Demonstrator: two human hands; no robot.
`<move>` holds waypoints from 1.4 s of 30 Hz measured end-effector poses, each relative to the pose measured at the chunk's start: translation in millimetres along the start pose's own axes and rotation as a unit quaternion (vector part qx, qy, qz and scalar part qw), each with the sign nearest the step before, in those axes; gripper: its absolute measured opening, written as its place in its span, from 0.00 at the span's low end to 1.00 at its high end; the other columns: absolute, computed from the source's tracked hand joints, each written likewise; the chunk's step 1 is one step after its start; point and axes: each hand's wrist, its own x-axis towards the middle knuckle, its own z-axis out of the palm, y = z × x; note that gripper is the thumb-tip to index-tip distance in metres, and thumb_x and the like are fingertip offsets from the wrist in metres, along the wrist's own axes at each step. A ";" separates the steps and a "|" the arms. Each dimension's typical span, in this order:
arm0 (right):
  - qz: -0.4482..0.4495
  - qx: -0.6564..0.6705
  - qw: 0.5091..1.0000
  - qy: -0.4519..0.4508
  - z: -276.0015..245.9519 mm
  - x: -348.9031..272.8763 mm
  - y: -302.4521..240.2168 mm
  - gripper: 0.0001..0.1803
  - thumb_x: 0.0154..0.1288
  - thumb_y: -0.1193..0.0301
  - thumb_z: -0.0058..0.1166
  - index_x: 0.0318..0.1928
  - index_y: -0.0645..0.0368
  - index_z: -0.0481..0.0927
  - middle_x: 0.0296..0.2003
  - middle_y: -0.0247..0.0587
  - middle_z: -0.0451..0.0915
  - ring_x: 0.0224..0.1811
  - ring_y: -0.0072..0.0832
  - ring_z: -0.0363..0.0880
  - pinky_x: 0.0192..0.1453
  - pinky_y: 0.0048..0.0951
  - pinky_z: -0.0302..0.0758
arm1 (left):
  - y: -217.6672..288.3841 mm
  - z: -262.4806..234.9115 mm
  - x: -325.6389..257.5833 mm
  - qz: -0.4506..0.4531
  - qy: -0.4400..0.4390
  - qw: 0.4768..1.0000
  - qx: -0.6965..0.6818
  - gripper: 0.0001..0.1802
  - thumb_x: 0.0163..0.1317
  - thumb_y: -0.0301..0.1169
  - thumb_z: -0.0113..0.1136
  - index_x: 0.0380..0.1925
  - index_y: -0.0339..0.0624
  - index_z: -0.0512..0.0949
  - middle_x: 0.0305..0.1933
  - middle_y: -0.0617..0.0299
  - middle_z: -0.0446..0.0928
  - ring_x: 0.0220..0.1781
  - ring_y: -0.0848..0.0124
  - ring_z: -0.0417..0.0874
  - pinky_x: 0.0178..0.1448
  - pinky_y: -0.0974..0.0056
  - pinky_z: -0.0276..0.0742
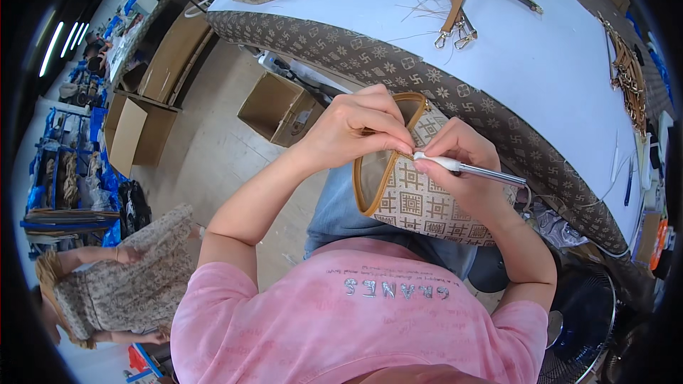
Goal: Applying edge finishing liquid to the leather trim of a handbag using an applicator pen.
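A beige bag [434,203] with a brown geometric pattern and tan edge trim rests over my lap, its mouth gaping toward the left. My left hand [366,124] pinches the trim at the bag's upper rim between thumb and fingers. In my right hand [466,156] is a pen-shaped tool [491,173] with a white grip and silver barrel. Its white tip meets the rim right beside my left fingertips. Whatever lies between those fingertips is too small to make out.
Beyond the bag stands a white-topped table [541,50] with a patterned cloth edge. Tan straps with metal clasps [461,7] lie on it, and more straps [627,75] at its right. An open cardboard box [277,108] sits on the floor; a fan [583,323] stands lower right. Another person [124,288] is at left.
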 end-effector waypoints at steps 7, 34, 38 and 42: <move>-0.008 -0.013 1.000 -0.001 0.2 -4.4 0.4 0.09 0.60 0.85 0.63 0.36 0.62 0.77 0.37 0.39 0.76 0.36 0.20 0.77 0.38 0.20 0.73 | 1.1 3.5 -1.7 0.009 -0.004 1.000 0.001 0.08 0.50 0.31 0.74 0.32 0.46 0.90 0.30 0.68 0.81 0.35 0.71 0.73 0.41 0.65 0.70; 0.042 0.308 0.949 0.054 -9.6 -3.3 10.7 0.04 0.67 0.79 0.53 0.35 0.63 0.72 0.34 0.37 0.71 0.33 0.17 0.73 0.53 0.33 0.87 | 41.3 3.0 -18.9 0.077 -0.065 0.957 0.273 0.11 0.48 0.28 0.71 0.33 0.42 0.83 0.37 0.64 0.74 0.38 0.67 0.78 0.37 0.63 0.78; 0.062 0.212 0.974 0.041 -7.1 -6.6 10.2 0.05 0.66 0.79 0.55 0.34 0.62 0.72 0.33 0.35 0.71 0.32 0.17 0.73 0.54 0.32 0.85 | 39.7 -1.3 -20.1 0.100 -0.059 0.952 0.285 0.10 0.48 0.27 0.70 0.33 0.43 0.83 0.37 0.65 0.75 0.37 0.68 0.78 0.35 0.64 0.77; 0.054 0.114 0.992 0.012 -1.2 -8.1 6.1 0.06 0.65 0.81 0.58 0.33 0.62 0.73 0.33 0.35 0.72 0.32 0.16 0.73 0.56 0.31 0.83 | 36.0 -2.6 -19.4 0.092 -0.057 0.960 0.257 0.08 0.52 0.26 0.69 0.33 0.42 0.83 0.37 0.63 0.76 0.38 0.65 0.80 0.37 0.62 0.78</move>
